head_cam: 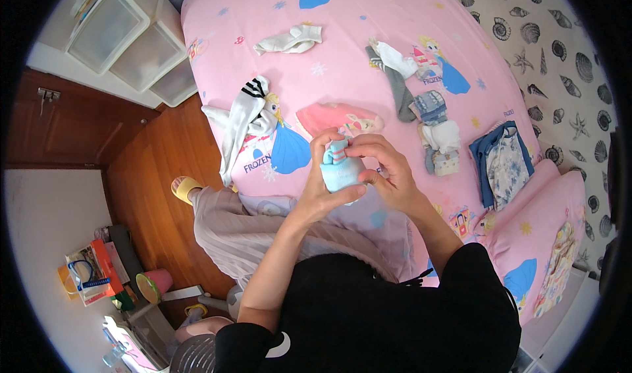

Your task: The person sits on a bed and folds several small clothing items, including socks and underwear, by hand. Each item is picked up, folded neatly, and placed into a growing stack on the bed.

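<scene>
Above the bed, my left hand (318,195) cups a light-blue sock bundle (339,174) with pinkish-red stripes on its folded cuff. The fingers and thumb of my right hand (392,173) pinch the same bundle from the other side. Just beyond it lies a pink sock (340,117) with an animal-like print. To the left, white socks (249,111), one with black stripes, are spread out. A pair of white socks (291,39) rests farther back. On the right are grey and white socks (397,74), beside several folded sock bundles (439,136).
A pink printed sheet (340,67) covers the bed. Folded blue clothes (501,163) and a pink pillow (538,215) lie right. White plastic drawers (143,52) stand at the far left, above the wooden floor (163,146). Another person's leg (205,326) shows at lower left.
</scene>
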### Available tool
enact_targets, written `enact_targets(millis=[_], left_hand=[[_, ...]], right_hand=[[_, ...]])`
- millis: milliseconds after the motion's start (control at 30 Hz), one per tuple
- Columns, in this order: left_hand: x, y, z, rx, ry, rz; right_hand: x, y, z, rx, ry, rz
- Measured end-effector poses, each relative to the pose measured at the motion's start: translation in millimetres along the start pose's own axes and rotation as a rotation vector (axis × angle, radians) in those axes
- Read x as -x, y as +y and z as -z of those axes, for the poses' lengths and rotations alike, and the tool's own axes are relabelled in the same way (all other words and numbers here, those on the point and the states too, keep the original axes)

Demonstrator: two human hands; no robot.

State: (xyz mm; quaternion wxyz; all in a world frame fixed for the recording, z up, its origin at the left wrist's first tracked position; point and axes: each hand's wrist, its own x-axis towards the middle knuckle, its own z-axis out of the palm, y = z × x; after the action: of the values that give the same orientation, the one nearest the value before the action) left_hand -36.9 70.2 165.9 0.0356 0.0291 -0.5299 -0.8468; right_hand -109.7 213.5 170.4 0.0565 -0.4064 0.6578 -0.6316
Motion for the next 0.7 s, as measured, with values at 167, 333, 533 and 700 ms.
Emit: enact_targets(millis=[167,333,533,700], left_hand=[[2,5,12,-0.564,-0.251,-0.196],[10,1,7,-0.514,-0.205,-0.144],[7,5,11,-0.353,-0.192,0.104],[10,-28,21,-0.363,-0.236,0.059]], right_hand=[[7,0,8,-0.038,-0.084,0.010],[4,-6,-1,0.011,0.080,0.095],[7,17,-10,0.058,0.050,0.044],[2,8,-14,0.296,-0.185,0.182]])
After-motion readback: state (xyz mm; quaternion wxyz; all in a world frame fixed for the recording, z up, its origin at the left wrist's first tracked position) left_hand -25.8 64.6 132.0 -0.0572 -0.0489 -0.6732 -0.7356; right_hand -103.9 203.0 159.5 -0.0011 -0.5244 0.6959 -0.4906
